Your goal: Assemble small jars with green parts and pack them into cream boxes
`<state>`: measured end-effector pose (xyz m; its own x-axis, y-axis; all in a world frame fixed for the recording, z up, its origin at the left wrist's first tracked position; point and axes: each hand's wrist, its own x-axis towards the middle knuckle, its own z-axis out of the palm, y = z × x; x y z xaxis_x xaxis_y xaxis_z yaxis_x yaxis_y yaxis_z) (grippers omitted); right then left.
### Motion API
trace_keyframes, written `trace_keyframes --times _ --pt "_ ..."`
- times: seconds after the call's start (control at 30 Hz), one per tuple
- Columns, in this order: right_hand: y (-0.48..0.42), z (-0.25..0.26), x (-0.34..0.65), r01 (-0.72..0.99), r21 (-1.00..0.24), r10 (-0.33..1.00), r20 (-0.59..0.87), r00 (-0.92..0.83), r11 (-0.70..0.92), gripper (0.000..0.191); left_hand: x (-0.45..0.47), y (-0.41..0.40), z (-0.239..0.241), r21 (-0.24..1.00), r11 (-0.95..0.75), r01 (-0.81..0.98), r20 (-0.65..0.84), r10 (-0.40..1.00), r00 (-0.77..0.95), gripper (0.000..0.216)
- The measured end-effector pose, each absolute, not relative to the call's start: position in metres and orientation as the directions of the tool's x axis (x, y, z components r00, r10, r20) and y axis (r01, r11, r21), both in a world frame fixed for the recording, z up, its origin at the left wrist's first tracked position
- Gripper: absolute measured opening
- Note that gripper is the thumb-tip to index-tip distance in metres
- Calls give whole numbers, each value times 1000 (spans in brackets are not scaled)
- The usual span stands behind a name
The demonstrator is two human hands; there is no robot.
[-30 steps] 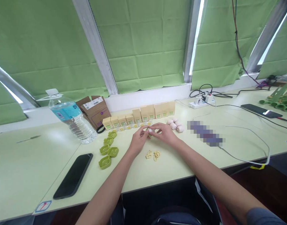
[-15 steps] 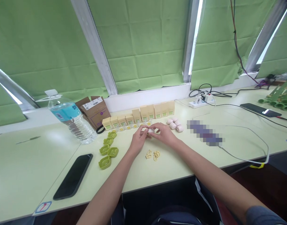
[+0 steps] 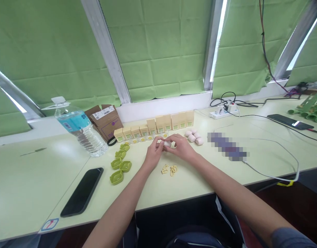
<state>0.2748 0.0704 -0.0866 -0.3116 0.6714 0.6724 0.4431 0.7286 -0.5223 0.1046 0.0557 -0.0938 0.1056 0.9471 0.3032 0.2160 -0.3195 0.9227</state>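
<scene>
Green blinds (image 3: 171,48) face hands (image 3: 181,147) at a pale table (image 3: 153,194).

No lettering is legible. At nine o'clock, a bottle (image 3: 93,142) bears a blue label (image 3: 75,121); beside it, a box (image 3: 112,128) bears a white barcode label (image 3: 103,112). At eight o'clock, the table's (image 3: 26,186) blue-framed sticker (image 3: 50,224) shows a red mark.

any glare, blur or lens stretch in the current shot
Head view: bright light through the window slit; a white reflection on the far-right phone; the bottle leans, probably wide-lens stretch; mosaic squares cover the purple item; the white piece between left hand and right hand looks soft, lacking readable detail.
</scene>
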Motion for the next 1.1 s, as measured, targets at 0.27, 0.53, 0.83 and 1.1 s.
trace_keyframes --times 0.27,0.53,0.83,1.1 --pt "70 -87 274 453 -529 685 654 -321 718 18 104 59 -98 946 -293 136 277 952 129 31" --pt "69 -87 272 463 -520 684 653 -325 718 21 104 62 -100 963 -260 74 248 958 141 31" --pt "69 -86 280 426 -555 692 649 -315 714 29 106 58 -93 977 -215 6 212 967 137 32" --pt "73 -86 281 381 -652 754 595 -278 655 28 105 58 -89 978 -206 22 203 972 118 33"
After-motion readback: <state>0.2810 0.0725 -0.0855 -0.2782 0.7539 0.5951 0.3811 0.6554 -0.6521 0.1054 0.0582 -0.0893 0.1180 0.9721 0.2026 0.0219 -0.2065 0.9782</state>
